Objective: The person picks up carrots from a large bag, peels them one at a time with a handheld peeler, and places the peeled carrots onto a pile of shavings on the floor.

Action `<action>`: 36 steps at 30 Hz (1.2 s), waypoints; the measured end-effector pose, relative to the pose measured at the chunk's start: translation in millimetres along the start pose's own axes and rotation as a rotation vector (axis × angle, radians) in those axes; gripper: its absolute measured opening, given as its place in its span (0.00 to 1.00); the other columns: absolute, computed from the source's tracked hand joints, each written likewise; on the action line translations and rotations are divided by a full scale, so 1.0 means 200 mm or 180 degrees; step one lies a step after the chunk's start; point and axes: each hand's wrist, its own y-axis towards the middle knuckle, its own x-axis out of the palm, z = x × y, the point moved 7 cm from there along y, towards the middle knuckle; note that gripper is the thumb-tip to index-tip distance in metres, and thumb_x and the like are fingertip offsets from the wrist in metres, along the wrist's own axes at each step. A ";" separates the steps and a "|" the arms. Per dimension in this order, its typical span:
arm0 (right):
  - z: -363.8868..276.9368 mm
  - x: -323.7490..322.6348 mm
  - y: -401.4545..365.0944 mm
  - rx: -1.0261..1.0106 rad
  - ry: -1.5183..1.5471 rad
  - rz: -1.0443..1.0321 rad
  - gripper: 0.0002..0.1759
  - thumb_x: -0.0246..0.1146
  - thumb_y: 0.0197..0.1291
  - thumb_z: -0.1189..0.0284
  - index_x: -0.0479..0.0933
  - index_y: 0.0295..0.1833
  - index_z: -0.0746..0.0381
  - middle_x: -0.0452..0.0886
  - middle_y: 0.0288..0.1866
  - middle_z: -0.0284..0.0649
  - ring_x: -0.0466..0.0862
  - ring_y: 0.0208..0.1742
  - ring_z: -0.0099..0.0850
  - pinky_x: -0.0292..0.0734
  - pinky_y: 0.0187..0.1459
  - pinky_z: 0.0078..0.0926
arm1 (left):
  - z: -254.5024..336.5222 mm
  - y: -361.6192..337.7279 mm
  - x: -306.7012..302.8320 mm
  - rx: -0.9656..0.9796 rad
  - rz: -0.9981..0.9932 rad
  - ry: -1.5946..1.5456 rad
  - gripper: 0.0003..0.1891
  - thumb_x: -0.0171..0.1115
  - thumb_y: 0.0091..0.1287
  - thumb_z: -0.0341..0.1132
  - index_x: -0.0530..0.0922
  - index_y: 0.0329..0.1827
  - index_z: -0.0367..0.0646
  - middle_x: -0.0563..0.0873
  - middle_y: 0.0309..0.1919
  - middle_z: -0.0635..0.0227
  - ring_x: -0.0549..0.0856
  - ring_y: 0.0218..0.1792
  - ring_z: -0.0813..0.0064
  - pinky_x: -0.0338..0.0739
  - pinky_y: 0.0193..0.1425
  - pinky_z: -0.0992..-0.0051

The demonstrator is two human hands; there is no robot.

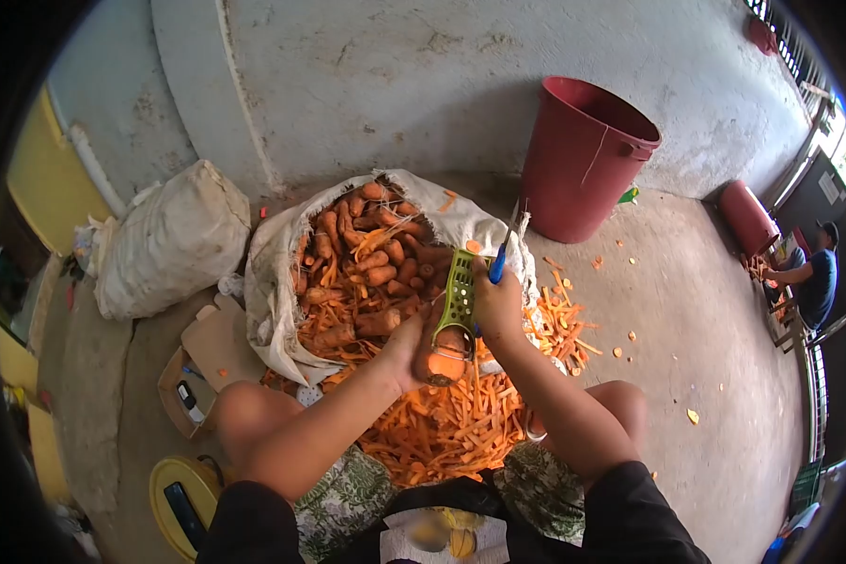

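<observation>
My left hand (406, 352) is wrapped around a thick carrot (438, 370), its blunt end towards me. My right hand (500, 305) grips a green peeler (459, 287) with a holed body, its blade end lying over the carrot. A blue-handled knife (497, 264) is held in the same hand, its thin blade pointing up and away. Just beyond my hands, an open white sack (271, 305) holds many whole carrots (378, 274) with some orange strips among them. Between my legs a large heap of carrot peelings (442, 428) covers the floor.
A tall red bin (578, 174) stands by the wall behind the sack. On the left are a full white sack (174, 240), an open cardboard box (221, 343) and a yellow bucket (164, 526) bearing a phone. Another person (818, 287) sits far right near a tipped red bucket (747, 218).
</observation>
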 end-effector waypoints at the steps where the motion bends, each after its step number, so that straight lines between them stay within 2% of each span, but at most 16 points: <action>1: 0.00 0.00 -0.01 0.0004 -0.0001 0.0000 0.15 0.54 0.60 0.64 0.71 0.30 0.67 0.69 0.17 0.34 0.64 0.20 0.21 0.63 0.24 0.25 | 0.00 0.00 0.01 -0.0002 0.0002 -0.0002 0.17 0.39 0.69 0.47 0.70 0.48 0.46 0.79 0.37 0.71 0.79 0.36 0.77 0.77 0.39 0.73; 4: 0.01 -0.01 -0.03 0.0090 -0.0281 0.0124 0.15 0.53 0.60 0.65 0.71 0.31 0.67 0.70 0.17 0.38 0.68 0.20 0.25 0.65 0.24 0.28 | 0.00 0.00 -0.01 0.0080 0.0119 0.0153 0.16 0.39 0.69 0.45 0.70 0.49 0.46 0.79 0.37 0.72 0.80 0.34 0.78 0.77 0.38 0.75; 6: 0.03 -0.04 -0.01 -0.0415 -0.0669 0.0546 0.17 0.55 0.59 0.64 0.70 0.28 0.68 0.68 0.15 0.37 0.66 0.17 0.24 0.62 0.21 0.28 | -0.03 0.02 -0.08 -0.0120 0.0089 0.0843 0.16 0.38 0.70 0.45 0.69 0.49 0.45 0.79 0.37 0.71 0.80 0.33 0.79 0.77 0.37 0.77; 8: 0.23 -0.16 0.20 -0.0096 -0.0642 0.1019 0.16 0.54 0.60 0.65 0.70 0.26 0.68 0.69 0.14 0.40 0.66 0.17 0.25 0.61 0.21 0.31 | -0.05 -0.05 -0.02 -0.0517 -0.0017 0.1420 0.21 0.36 0.69 0.48 0.66 0.54 0.43 0.78 0.36 0.63 0.81 0.31 0.70 0.79 0.35 0.69; 10: 0.37 -0.34 0.35 0.0107 -0.0685 0.1432 0.16 0.51 0.61 0.65 0.72 0.30 0.68 0.75 0.19 0.44 0.75 0.20 0.35 0.67 0.25 0.33 | -0.16 -0.05 0.01 -0.0906 -0.0447 0.1335 0.23 0.38 0.68 0.50 0.66 0.55 0.42 0.78 0.36 0.62 0.81 0.31 0.69 0.79 0.34 0.65; 12: 0.44 -0.39 0.41 0.0397 -0.0116 0.1482 0.17 0.51 0.61 0.65 0.72 0.29 0.68 0.74 0.17 0.41 0.72 0.18 0.31 0.66 0.23 0.31 | -0.07 -0.06 0.04 -0.0035 0.0182 0.1656 0.22 0.40 0.67 0.51 0.68 0.52 0.41 0.78 0.37 0.60 0.81 0.32 0.68 0.80 0.35 0.64; 16: 0.22 -0.18 0.23 0.0376 0.0412 0.0782 0.18 0.52 0.61 0.64 0.70 0.28 0.68 0.69 0.16 0.35 0.68 0.19 0.23 0.64 0.23 0.26 | -0.03 -0.02 -0.06 -0.0512 0.0137 0.0840 0.23 0.40 0.67 0.53 0.69 0.46 0.39 0.80 0.32 0.59 0.82 0.30 0.64 0.80 0.34 0.68; 18: 0.15 -0.05 0.09 0.0419 0.0492 0.0189 0.17 0.53 0.61 0.64 0.70 0.29 0.68 0.69 0.16 0.35 0.68 0.20 0.24 0.65 0.25 0.27 | -0.03 0.04 -0.14 -0.0411 -0.0001 0.0779 0.17 0.40 0.68 0.47 0.71 0.45 0.43 0.79 0.34 0.66 0.81 0.32 0.73 0.78 0.36 0.71; 20: 0.04 0.00 -0.04 0.0154 0.0009 0.0151 0.15 0.54 0.60 0.64 0.70 0.31 0.67 0.69 0.16 0.36 0.69 0.20 0.25 0.65 0.25 0.28 | -0.04 0.03 -0.12 -0.0399 0.0058 0.0705 0.17 0.39 0.68 0.46 0.71 0.45 0.44 0.80 0.33 0.67 0.81 0.31 0.74 0.78 0.35 0.71; 22: -0.01 0.01 -0.09 -0.0083 -0.0445 0.0171 0.14 0.54 0.60 0.65 0.70 0.31 0.67 0.69 0.17 0.40 0.68 0.19 0.28 0.65 0.24 0.29 | -0.05 0.03 -0.10 -0.0378 0.0121 0.0636 0.16 0.38 0.69 0.45 0.71 0.45 0.44 0.80 0.32 0.67 0.81 0.31 0.75 0.78 0.35 0.72; 24: 0.02 0.02 -0.07 -0.0171 -0.0629 0.0175 0.14 0.53 0.60 0.66 0.71 0.32 0.67 0.72 0.18 0.45 0.72 0.20 0.36 0.66 0.26 0.32 | -0.06 0.02 -0.12 -0.0378 0.0377 0.0583 0.19 0.36 0.69 0.43 0.71 0.43 0.37 0.80 0.33 0.60 0.82 0.30 0.66 0.80 0.34 0.67; 25: 0.05 0.01 -0.04 -0.0278 -0.0812 0.0334 0.14 0.52 0.60 0.65 0.72 0.33 0.67 0.75 0.21 0.50 0.75 0.24 0.45 0.68 0.28 0.36 | -0.06 0.02 -0.13 -0.0373 0.0379 0.0570 0.19 0.36 0.69 0.43 0.71 0.43 0.37 0.80 0.33 0.60 0.82 0.30 0.66 0.80 0.34 0.67; 29: 0.35 -0.31 0.34 -0.0073 -0.1092 0.1322 0.19 0.50 0.61 0.62 0.73 0.32 0.69 0.76 0.23 0.54 0.76 0.26 0.50 0.67 0.29 0.41 | -0.13 -0.05 -0.06 -0.0902 0.0103 0.1811 0.20 0.35 0.70 0.44 0.68 0.47 0.37 0.80 0.32 0.60 0.82 0.29 0.68 0.80 0.35 0.72; 32: 0.37 -0.40 0.39 0.0114 -0.0348 0.1414 0.17 0.51 0.61 0.66 0.72 0.27 0.68 0.72 0.16 0.41 0.72 0.18 0.30 0.65 0.23 0.30 | -0.12 -0.09 -0.01 -0.0971 -0.0249 0.1638 0.19 0.38 0.69 0.45 0.67 0.50 0.37 0.80 0.33 0.61 0.82 0.31 0.69 0.79 0.37 0.70; 34: 0.21 -0.30 0.29 -0.0057 0.0328 0.1178 0.17 0.52 0.61 0.65 0.72 0.27 0.68 0.69 0.15 0.33 0.67 0.17 0.21 0.63 0.22 0.25 | -0.04 -0.06 -0.07 -0.0662 0.0181 0.0910 0.18 0.39 0.69 0.44 0.67 0.50 0.39 0.80 0.34 0.62 0.82 0.33 0.69 0.79 0.38 0.69; 36: 0.09 -0.19 0.17 0.0133 0.0216 0.0721 0.17 0.52 0.61 0.65 0.73 0.29 0.68 0.68 0.15 0.32 0.66 0.16 0.20 0.62 0.21 0.23 | -0.04 -0.04 -0.08 -0.0691 0.0003 0.0936 0.18 0.40 0.69 0.45 0.68 0.50 0.39 0.80 0.33 0.62 0.82 0.32 0.69 0.79 0.38 0.68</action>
